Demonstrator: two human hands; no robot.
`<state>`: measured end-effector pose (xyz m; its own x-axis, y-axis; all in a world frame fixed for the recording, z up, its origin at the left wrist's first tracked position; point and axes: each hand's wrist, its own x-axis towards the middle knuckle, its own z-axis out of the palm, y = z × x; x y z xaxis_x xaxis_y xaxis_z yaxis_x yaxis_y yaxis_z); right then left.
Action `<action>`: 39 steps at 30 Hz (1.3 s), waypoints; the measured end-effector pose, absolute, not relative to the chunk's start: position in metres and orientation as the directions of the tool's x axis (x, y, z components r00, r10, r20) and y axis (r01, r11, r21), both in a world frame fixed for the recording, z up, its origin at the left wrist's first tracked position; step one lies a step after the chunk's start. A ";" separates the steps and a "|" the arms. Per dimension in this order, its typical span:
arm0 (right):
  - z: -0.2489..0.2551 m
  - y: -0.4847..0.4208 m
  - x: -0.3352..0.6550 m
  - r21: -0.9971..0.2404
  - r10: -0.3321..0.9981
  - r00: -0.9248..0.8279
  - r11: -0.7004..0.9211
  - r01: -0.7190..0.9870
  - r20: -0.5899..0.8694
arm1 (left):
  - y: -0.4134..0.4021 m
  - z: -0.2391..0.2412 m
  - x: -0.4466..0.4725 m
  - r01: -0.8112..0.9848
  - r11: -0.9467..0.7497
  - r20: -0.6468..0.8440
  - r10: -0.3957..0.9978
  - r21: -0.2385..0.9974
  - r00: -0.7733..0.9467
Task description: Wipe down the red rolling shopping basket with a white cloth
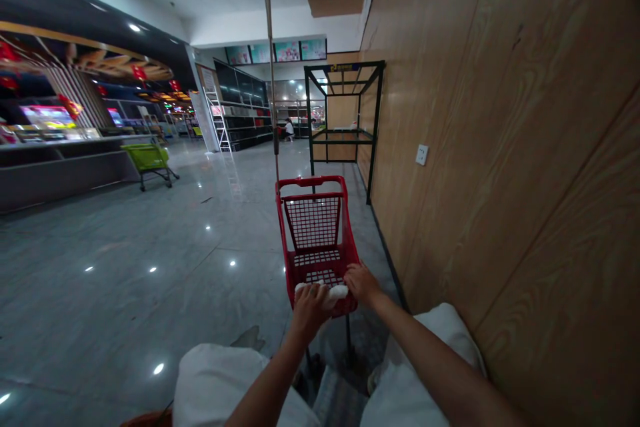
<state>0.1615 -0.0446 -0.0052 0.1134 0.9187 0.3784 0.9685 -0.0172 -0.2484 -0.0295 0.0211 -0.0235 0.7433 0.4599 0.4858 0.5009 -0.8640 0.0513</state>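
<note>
Directly in front of me stands a red plastic shopping cart (289, 240) with a grid-patterned basket. My left hand (311, 307) is closed on a white cloth (338, 292), pressing it against the near rim of the basket. Part of the cloth is hidden under the fingers. My right hand (361, 282) grips the right corner of the same rim, its fingers curled over the edge. The cart's handle is at its far end, away from both hands.
A wood-panelled wall (440, 213) with a socket (422, 155) runs close along my right. Beyond the cart stands a dark metal frame rack (345, 141). A green cart (150, 157) is at left by a counter (65, 177). A person (289, 129) crouches far back near shelves.
</note>
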 end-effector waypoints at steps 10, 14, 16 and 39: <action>-0.024 -0.043 0.152 -0.213 0.895 0.181 -0.100 0.972 0.407 | 0.013 -0.007 -0.007 0.536 -0.844 0.297 0.505 -0.025 0.810; -0.025 -0.045 0.159 -0.179 0.904 0.157 -0.091 0.980 0.398 | 0.002 -0.003 0.018 0.478 -0.878 0.250 0.454 -0.040 0.855; -0.023 -0.048 0.163 -0.164 0.906 0.140 -0.079 0.983 0.401 | 0.006 -0.001 0.014 0.440 -0.897 0.234 0.419 -0.046 0.878; -0.020 -0.072 0.151 -0.124 0.908 0.105 -0.059 0.991 0.405 | 0.013 0.004 -0.007 0.653 -0.705 0.364 0.706 0.278 0.607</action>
